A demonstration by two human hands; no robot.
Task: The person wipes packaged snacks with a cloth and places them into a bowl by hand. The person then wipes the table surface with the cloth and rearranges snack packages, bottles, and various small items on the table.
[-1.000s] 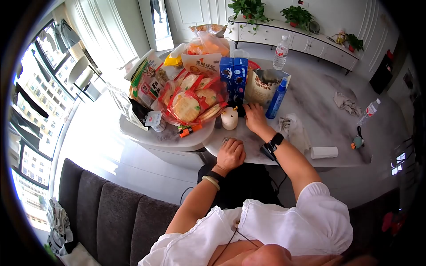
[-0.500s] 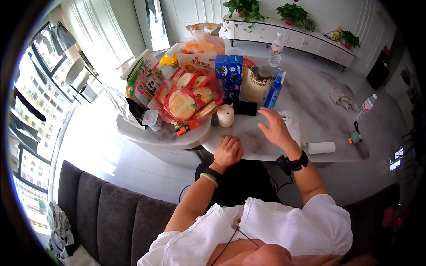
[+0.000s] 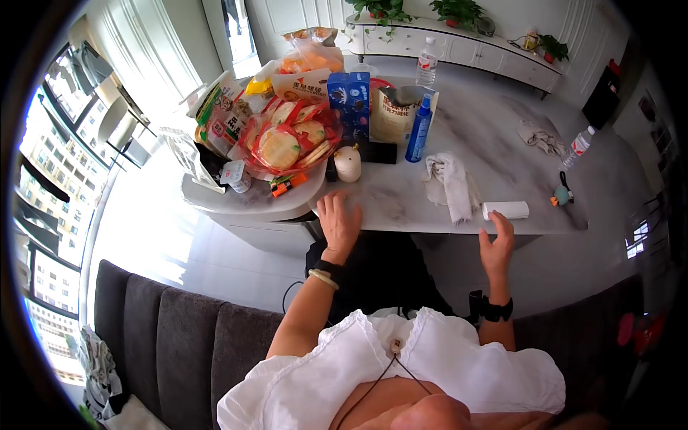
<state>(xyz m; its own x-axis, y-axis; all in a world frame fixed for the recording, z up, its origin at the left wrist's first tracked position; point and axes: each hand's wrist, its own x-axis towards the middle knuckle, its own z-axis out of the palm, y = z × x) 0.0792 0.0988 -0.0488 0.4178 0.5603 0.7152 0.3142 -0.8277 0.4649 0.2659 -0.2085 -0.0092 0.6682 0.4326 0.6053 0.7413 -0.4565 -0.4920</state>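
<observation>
At the table's front edge is my left hand, its fingers apart and nothing in them. A small cream animal-shaped figure stands just beyond it. My right hand is open, thumb and fingers spread, right by the front edge. Its fingertips lie close to a white, roughly cylindrical object; whether they touch it I cannot tell. To the left of that object lies a crumpled whitish cloth. A blue spray bottle stands upright behind the cloth.
Bagged flatbreads, a blue box, a cream pouch and a yogurt cup crowd the left side of the marble table. Water bottles stand farther back and at the right. A grey cloth lies at right.
My right hand has moved right and toward me, from beside the spray bottle to the white object. My left hand has shifted left and its fingers have spread. The view has tilted slightly.
</observation>
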